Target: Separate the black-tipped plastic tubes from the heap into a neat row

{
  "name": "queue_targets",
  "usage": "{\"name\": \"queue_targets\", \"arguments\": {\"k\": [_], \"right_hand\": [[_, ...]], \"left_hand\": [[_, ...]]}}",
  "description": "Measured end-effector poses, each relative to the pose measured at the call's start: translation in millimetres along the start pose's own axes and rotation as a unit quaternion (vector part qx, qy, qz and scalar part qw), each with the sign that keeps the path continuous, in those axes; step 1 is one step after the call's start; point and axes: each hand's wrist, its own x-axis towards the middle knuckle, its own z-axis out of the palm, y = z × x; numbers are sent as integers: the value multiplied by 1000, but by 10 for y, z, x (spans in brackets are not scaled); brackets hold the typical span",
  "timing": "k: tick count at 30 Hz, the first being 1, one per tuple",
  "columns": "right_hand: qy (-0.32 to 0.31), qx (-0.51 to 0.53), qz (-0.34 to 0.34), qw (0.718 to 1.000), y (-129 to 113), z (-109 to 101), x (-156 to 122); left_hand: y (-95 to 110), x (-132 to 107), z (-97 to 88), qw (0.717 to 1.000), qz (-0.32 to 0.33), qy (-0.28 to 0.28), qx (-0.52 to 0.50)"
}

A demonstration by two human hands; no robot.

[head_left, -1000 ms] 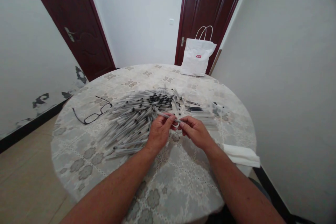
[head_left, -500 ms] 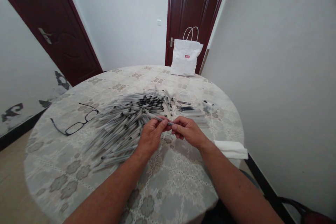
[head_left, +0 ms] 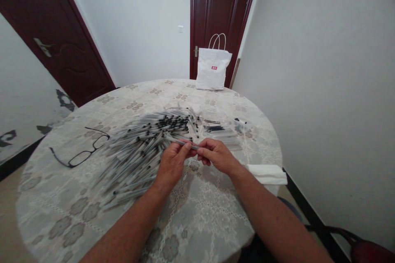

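Observation:
A slim translucent pen (head_left: 172, 138) is held between my two hands above the near middle of the table. My left hand (head_left: 173, 159) closes thumb and fingers round its left part. Its right end is pinched by my right hand (head_left: 217, 155), whose fingertips hide the tip. Left of my hands spreads a large pile of similar pens (head_left: 132, 152), many with black ends. Just past my right hand lie a row of clear tubes (head_left: 226, 139) and some thin dark sticks (head_left: 214, 128).
Black-framed glasses (head_left: 82, 157) lie on the left of the patterned tablecloth (head_left: 197, 209). A white paper bag (head_left: 212, 72) stands at the far edge. Small black pieces (head_left: 236, 119) lie to the right, and a folded white cloth or tissue (head_left: 267, 174) sits by the right edge.
The whole view has shifted slightly left as the camera turned. Both hands keep the same hold on the pen, with hardly any visible movement.

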Motion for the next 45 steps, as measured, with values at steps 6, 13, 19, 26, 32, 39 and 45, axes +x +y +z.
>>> {"name": "queue_targets", "arguments": {"k": [6,13,19,26,32,39,45], "right_hand": [[6,-14,-14,1000,0,53,1],[63,-53,-45,996,-2,146,8],[14,-3,-12,1000,-5,29,12],[79,-117,-2,990,14,-94,47],[50,-206,40,976,-95,-371,-73],[-81,-307,68,946,-219,-640,-93],[173,-284,-32,942,-312,-946,457]], "left_hand": [[-3,7,-11,1000,5,-4,6],[-71,30,-50,999,28,25,26],[0,30,-38,999,-6,-5,-37],[-20,80,-54,997,11,65,-46],[-17,58,-27,998,8,56,-21],[19,-26,22,999,13,6,37],[-13,-33,-10,995,32,-45,85]]}}
